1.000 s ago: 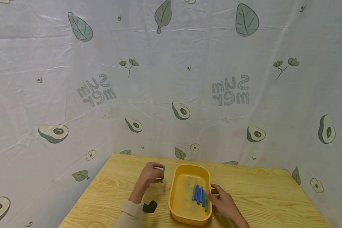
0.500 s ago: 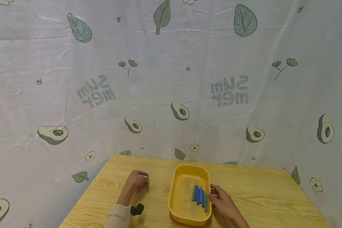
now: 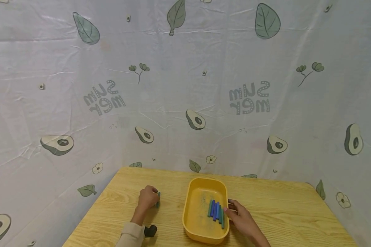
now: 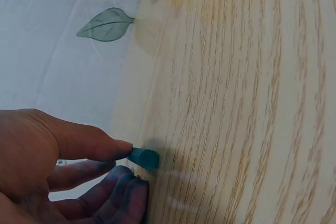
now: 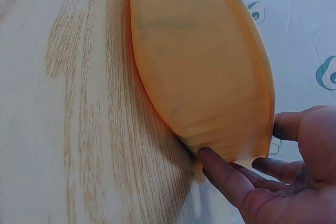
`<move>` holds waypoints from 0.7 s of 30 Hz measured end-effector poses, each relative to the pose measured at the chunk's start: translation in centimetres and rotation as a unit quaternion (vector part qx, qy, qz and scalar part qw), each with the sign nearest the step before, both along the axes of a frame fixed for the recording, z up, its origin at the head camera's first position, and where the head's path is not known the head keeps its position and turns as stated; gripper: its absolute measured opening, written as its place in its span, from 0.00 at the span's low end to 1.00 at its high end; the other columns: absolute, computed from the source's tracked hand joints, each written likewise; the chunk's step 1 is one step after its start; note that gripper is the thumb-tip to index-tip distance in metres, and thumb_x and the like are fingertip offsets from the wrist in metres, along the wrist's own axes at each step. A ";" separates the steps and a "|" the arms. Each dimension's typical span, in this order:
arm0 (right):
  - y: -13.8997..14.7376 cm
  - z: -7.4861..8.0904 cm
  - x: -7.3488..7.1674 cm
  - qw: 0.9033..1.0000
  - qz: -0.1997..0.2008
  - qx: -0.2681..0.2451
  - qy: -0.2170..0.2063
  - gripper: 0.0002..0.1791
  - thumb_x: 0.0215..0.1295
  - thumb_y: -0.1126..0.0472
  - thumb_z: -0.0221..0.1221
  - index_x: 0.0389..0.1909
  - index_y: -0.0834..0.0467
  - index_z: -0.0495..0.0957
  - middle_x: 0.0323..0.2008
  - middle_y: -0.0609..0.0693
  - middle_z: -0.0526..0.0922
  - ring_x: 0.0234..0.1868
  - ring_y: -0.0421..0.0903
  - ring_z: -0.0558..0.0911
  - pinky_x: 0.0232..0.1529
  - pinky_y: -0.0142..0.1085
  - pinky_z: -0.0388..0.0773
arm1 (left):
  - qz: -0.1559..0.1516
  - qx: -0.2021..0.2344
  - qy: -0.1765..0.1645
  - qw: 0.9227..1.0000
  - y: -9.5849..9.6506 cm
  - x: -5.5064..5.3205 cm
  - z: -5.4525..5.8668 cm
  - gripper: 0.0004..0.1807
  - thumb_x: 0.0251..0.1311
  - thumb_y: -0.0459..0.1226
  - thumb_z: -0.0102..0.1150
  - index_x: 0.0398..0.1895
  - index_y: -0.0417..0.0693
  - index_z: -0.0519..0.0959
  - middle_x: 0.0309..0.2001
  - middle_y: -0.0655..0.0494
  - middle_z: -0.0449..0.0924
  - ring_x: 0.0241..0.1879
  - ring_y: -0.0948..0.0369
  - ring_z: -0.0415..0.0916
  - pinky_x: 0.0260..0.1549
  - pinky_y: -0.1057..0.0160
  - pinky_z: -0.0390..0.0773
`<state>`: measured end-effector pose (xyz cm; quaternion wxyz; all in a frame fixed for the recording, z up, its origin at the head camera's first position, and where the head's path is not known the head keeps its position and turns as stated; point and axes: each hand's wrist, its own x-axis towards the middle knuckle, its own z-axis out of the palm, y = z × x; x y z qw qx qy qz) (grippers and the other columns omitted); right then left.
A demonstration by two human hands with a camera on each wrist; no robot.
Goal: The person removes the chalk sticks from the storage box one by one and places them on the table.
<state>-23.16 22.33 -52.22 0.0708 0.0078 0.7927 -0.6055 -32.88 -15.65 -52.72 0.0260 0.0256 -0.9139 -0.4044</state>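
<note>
My left hand is low over the table, left of the yellow tray. Between thumb and fingers it pinches a teal chalk stick, whose near end is at the wood in the left wrist view. Dark smudges mark those fingertips. Inside the tray, several green and blue chalk sticks lie side by side against the right wall. My right hand grips that wall, its thumb over the rim and its fingers outside. In the right wrist view the tray's outer side hides the sticks.
The wood-grain table extends right of the tray. Behind it hangs a pale sheet printed with leaves and avocados. A black wrist device sits by the left sleeve. Dark smudges mark the tray floor.
My left hand has moved left from beside the tray with the teal chalk stick, then slightly down toward the table. My right hand and the tray have stayed put.
</note>
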 end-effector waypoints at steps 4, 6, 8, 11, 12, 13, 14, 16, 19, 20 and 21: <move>0.1 0.0 0.1 1.000 0.005 -0.001 0.003 0.35 0.83 0.54 0.57 0.79 0.72 0.60 0.69 0.75 0.74 0.64 0.66 0.83 0.53 0.53 0.89 | -0.002 -0.004 -0.003 1.000 0.1 0.0 0.0 0.16 0.61 0.28 0.62 0.51 0.28 0.84 0.45 0.32 0.86 0.32 0.50 0.80 0.29 0.56 0.83; 0.1 0.0 0.1 1.000 0.006 -0.001 0.005 0.36 0.83 0.54 0.57 0.79 0.72 0.60 0.69 0.75 0.74 0.64 0.66 0.83 0.54 0.53 0.89 | -0.004 -0.003 -0.004 1.000 0.1 -0.1 -0.1 0.15 0.62 0.28 0.62 0.51 0.29 0.84 0.45 0.32 0.86 0.31 0.51 0.79 0.28 0.56 0.82; 0.1 0.1 0.1 1.000 0.005 0.000 0.007 0.36 0.83 0.54 0.57 0.79 0.72 0.60 0.68 0.75 0.74 0.64 0.66 0.83 0.54 0.54 0.89 | -0.006 0.000 -0.005 1.000 0.1 -0.1 -0.1 0.15 0.63 0.29 0.62 0.52 0.29 0.84 0.45 0.33 0.86 0.30 0.51 0.79 0.27 0.57 0.80; -0.1 0.1 0.1 1.000 0.001 0.003 0.005 0.35 0.83 0.54 0.57 0.79 0.72 0.61 0.68 0.74 0.75 0.64 0.66 0.83 0.54 0.54 0.89 | -0.010 0.002 -0.005 1.000 0.1 0.0 -0.1 0.16 0.63 0.28 0.62 0.52 0.29 0.84 0.45 0.32 0.86 0.30 0.52 0.78 0.26 0.59 0.78; -0.1 0.2 0.1 1.000 -0.003 0.005 0.004 0.35 0.83 0.54 0.57 0.79 0.72 0.61 0.68 0.74 0.75 0.63 0.66 0.83 0.53 0.54 0.89 | -0.012 0.001 -0.004 1.000 0.1 0.0 -0.1 0.16 0.62 0.28 0.63 0.52 0.29 0.84 0.45 0.32 0.86 0.30 0.52 0.78 0.25 0.59 0.78; -0.2 0.2 0.0 1.000 -0.008 0.007 0.003 0.35 0.83 0.54 0.57 0.79 0.71 0.62 0.68 0.73 0.76 0.63 0.66 0.83 0.53 0.54 0.89 | -0.014 0.000 -0.002 1.000 0.1 0.1 -0.1 0.17 0.62 0.28 0.63 0.53 0.29 0.84 0.46 0.32 0.86 0.30 0.52 0.78 0.25 0.60 0.77; -0.2 0.2 0.0 1.000 -0.012 0.008 0.001 0.34 0.83 0.55 0.57 0.78 0.71 0.62 0.67 0.73 0.76 0.63 0.65 0.84 0.53 0.54 0.89 | -0.016 -0.001 0.002 1.000 0.1 0.1 0.0 0.18 0.62 0.28 0.63 0.54 0.28 0.84 0.46 0.32 0.86 0.30 0.53 0.78 0.25 0.59 0.77; -0.4 0.2 -0.1 1.000 -0.023 0.012 -0.001 0.33 0.83 0.55 0.58 0.78 0.70 0.64 0.67 0.71 0.77 0.63 0.64 0.84 0.53 0.53 0.89 | -0.019 0.003 0.013 1.000 0.3 0.2 0.4 0.19 0.62 0.28 0.63 0.55 0.28 0.83 0.47 0.32 0.86 0.30 0.52 0.79 0.26 0.58 0.78; -0.5 0.1 -0.2 0.999 -0.035 0.015 -0.004 0.33 0.82 0.55 0.58 0.78 0.69 0.65 0.66 0.70 0.78 0.63 0.64 0.84 0.53 0.53 0.89 | -0.026 0.018 0.035 0.999 1.0 0.3 1.4 0.22 0.63 0.30 0.65 0.59 0.27 0.82 0.49 0.31 0.85 0.36 0.48 0.84 0.30 0.53 0.83; -0.6 0.1 -0.2 0.999 -0.036 0.015 -0.005 0.32 0.82 0.55 0.58 0.78 0.69 0.65 0.66 0.70 0.78 0.63 0.64 0.84 0.53 0.54 0.89 | -0.028 0.026 0.041 0.998 1.4 0.3 1.8 0.22 0.64 0.31 0.66 0.59 0.27 0.82 0.50 0.31 0.85 0.38 0.47 0.85 0.32 0.51 0.85; -0.6 0.1 -0.2 0.999 -0.038 0.015 -0.006 0.32 0.82 0.55 0.58 0.78 0.69 0.65 0.66 0.70 0.79 0.63 0.64 0.84 0.53 0.54 0.89 | -0.030 0.032 0.047 0.998 1.9 0.4 2.3 0.22 0.64 0.32 0.67 0.60 0.28 0.82 0.50 0.32 0.85 0.41 0.45 0.85 0.35 0.50 0.86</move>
